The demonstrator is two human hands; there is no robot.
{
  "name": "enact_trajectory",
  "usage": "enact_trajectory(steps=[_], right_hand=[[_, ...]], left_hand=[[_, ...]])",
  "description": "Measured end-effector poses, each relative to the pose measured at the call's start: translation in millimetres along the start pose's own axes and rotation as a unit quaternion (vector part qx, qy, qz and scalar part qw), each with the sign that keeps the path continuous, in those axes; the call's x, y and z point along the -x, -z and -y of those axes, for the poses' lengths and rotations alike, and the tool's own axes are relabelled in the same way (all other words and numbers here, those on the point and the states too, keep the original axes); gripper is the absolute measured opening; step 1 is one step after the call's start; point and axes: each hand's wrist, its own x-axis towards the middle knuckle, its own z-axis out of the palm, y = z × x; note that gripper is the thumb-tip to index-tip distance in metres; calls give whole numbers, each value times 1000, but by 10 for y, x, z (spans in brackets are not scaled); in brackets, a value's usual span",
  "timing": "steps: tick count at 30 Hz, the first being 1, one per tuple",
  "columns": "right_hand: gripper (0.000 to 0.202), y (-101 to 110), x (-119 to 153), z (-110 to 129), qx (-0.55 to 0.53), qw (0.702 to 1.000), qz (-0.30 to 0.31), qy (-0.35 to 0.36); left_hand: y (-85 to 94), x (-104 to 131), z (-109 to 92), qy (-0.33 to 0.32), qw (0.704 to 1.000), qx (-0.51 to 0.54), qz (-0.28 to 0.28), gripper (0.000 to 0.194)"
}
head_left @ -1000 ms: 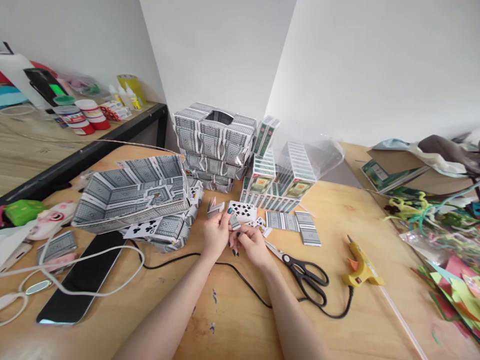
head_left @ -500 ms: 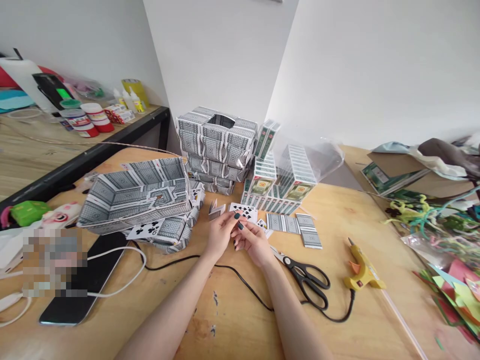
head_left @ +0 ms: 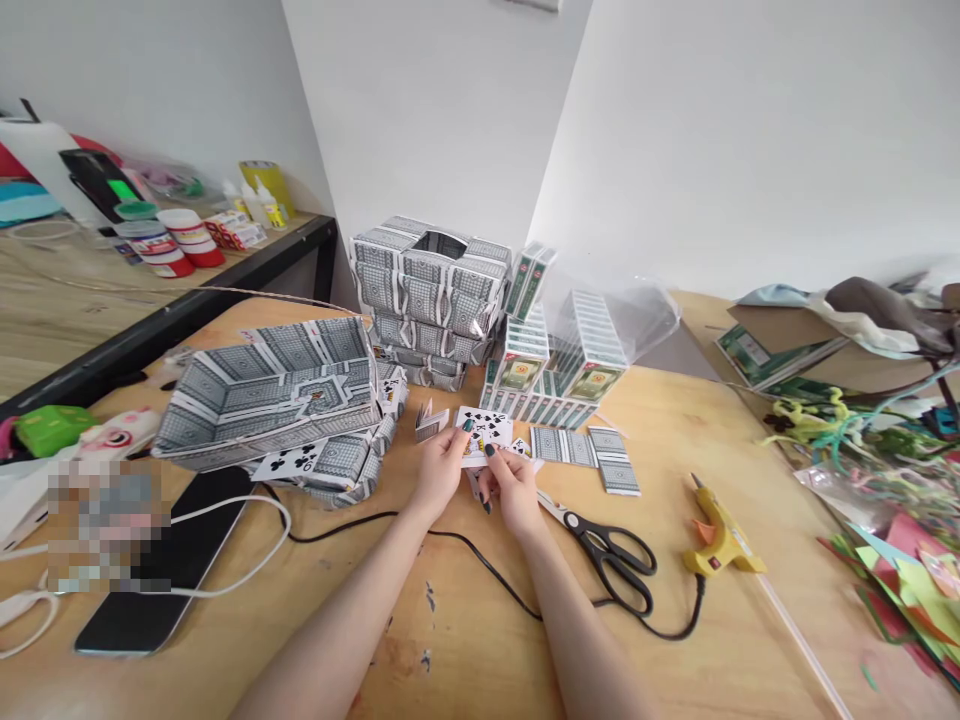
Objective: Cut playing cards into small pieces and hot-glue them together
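A playing card with a K on its face is pinched between my left hand, closed on its left edge, and my right hand, closed on its lower right. Just behind it a spade card lies face up. A folded card piece stands to the left of my left hand. Patterned cards lie joined in a row to the right, with another joined piece at their end. Black-handled scissors rest beside my right forearm.
A card-covered tray sits at the left, a card-covered stack at the back. Boxed decks stand behind the cards. A yellow glue gun is at the right, a black phone at the left. A black cable crosses the tabletop.
The K card now shows between my hands, where no held card could be made out before. My fingers have moved slightly apart, and the view has shifted a little.
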Motion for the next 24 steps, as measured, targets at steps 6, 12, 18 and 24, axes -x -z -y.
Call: enact_trajectory(steps=[6, 12, 18, 24], right_hand=[[44, -10, 28, -29, 53, 997, -44, 22], [44, -5, 54, -71, 36, 991, -121, 40], [47, 6, 73, 38, 5, 997, -74, -2], [40, 405, 355, 500, 264, 957, -114, -26]], left_hand=[[-4, 49, -70, -47, 994, -95, -21, 34], [-59, 113, -63, -40, 997, -58, 39, 30], [-123, 86, -25, 7, 996, 31, 80, 29], [-99, 63, -39, -26, 999, -42, 14, 31]])
